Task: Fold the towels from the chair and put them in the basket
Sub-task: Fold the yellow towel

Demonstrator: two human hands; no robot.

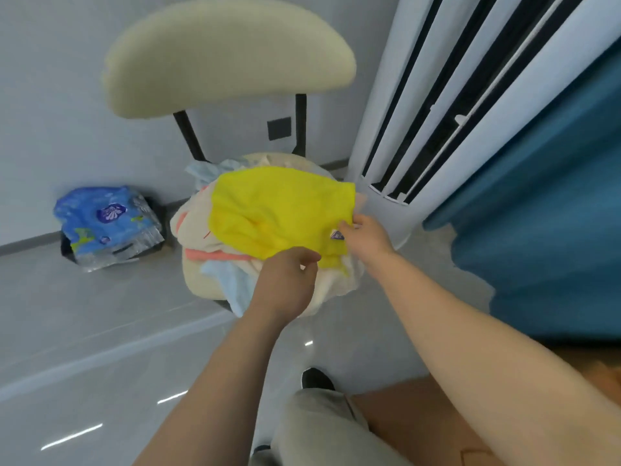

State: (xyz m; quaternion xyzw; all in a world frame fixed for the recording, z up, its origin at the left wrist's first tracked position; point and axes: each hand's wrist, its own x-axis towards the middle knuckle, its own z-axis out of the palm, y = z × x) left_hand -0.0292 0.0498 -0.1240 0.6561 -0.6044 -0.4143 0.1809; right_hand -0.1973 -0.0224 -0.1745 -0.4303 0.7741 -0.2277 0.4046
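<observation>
A yellow towel [279,210] lies spread on top of a heap of cream, pink-trimmed and light blue towels [215,264] on the seat of a cream-backed chair [228,55]. My left hand [285,280] pinches the yellow towel's near edge with curled fingers. My right hand [364,237] grips its right corner beside a small purple label [337,235]. No basket is in view.
A tall white standing air conditioner [437,95] rises right of the chair, with a blue curtain [537,213] beyond it. A blue plastic package [104,223] leans against the wall at left. My trouser leg and shoe [316,378] are below, above glossy grey floor.
</observation>
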